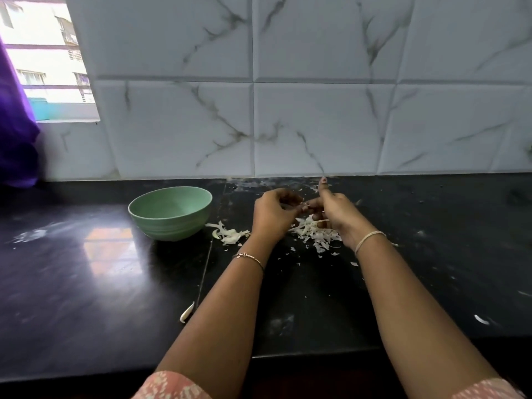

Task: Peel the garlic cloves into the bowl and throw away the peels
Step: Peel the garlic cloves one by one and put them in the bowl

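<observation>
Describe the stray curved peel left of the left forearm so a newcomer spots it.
Start at the black stone countertop and go from the pale green ribbed bowl toward the near edge. The curved white garlic peel lies alone there, a single crescent, unlike the heaped white peel scraps farther back.

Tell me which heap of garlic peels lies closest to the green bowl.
The smaller heap, just right of the green bowl and left of the left hand. The larger heap lies farther right, beneath the right hand.

Left hand [273, 211] and right hand [335, 214] meet, fingers [289, 197] curled, right thumb up.
</observation>
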The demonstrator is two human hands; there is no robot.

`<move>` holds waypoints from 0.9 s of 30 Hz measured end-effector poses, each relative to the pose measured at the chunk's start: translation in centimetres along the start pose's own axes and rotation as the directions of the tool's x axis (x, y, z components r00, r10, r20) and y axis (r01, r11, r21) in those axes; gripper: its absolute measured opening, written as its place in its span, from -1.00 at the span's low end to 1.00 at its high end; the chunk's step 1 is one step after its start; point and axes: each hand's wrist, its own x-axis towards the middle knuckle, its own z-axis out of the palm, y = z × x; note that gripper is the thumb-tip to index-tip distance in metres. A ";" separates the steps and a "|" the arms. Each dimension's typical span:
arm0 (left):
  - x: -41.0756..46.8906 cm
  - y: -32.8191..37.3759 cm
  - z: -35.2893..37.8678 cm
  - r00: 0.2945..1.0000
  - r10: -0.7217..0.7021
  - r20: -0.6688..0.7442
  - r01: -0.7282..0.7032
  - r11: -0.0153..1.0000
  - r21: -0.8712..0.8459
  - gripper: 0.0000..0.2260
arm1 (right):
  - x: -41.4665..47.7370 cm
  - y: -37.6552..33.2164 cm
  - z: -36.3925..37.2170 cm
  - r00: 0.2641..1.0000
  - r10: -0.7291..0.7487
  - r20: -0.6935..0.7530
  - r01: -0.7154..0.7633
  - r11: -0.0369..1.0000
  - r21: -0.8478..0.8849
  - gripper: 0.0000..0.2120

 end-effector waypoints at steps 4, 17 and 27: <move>-0.7 0.5 -0.1 0.984 0.177 -0.018 -0.161 0.928 0.336 -0.89 | -0.7 -0.3 -0.2 0.996 0.045 0.080 -0.055 0.992 0.115 -0.30; 0.1 0.4 -0.1 0.940 -0.278 0.197 0.341 0.770 -0.540 -0.81 | 0.6 0.8 -0.7 0.904 -0.354 -0.237 0.288 0.918 -0.274 -0.88; 0.6 -0.5 -0.2 0.957 -0.285 0.045 0.276 0.858 -0.434 -0.78 | 0.1 0.5 -0.3 0.951 -0.279 -0.136 0.257 0.953 -0.158 -0.76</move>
